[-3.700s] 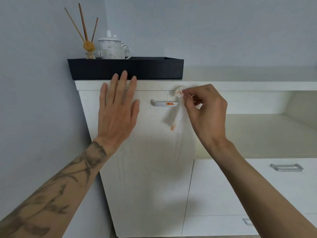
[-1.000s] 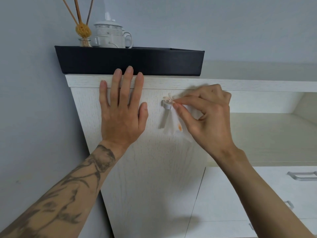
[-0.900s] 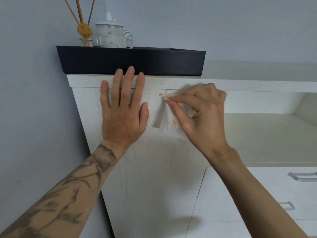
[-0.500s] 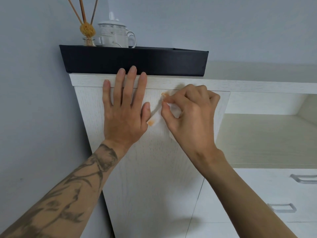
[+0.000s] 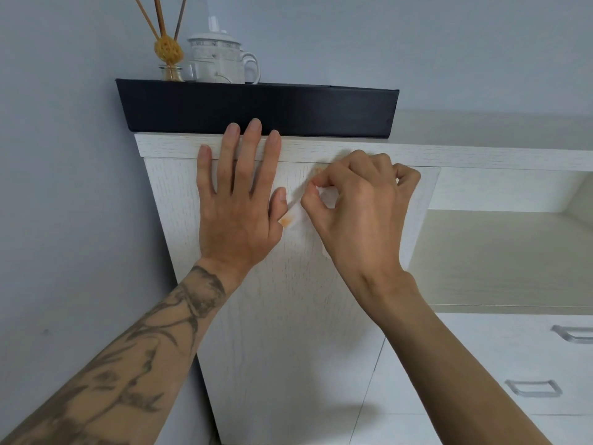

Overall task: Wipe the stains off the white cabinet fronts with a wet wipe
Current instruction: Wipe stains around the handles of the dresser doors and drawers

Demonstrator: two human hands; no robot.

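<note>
A white wood-grain cabinet door (image 5: pixel 288 316) stands against a pale grey-blue wall (image 5: pixel 64 187), its top board (image 5: pixel 167 146) running right over an open cream shelf (image 5: pixel 497 252). Below the shelf are white drawers (image 5: pixel 481 364) with 2 metal handles (image 5: pixel 532 388) in view. On the top board sits a black tray (image 5: pixel 256 110) holding a white teapot (image 5: pixel 218 59) and a small glass jar (image 5: pixel 171 72) with 3 reed sticks; the patterned band round the teapot lid is too small to make out. The left hand (image 5: pixel 237 213) lies flat on the door, fingers straight and spread, the fingertips reaching over the top board to the tray's lower edge. The right hand (image 5: pixel 359 213) is curled, pinching a wet wipe (image 5: pixel 296 208) between thumb and forefinger against the upper part of the door. The wipe hangs down between the 2 hands, an orange smear (image 5: pixel 285 221) on its lower corner just beside the left thumb, and a fainter orange mark (image 5: pixel 318 171) shows at the right fingertips.
</note>
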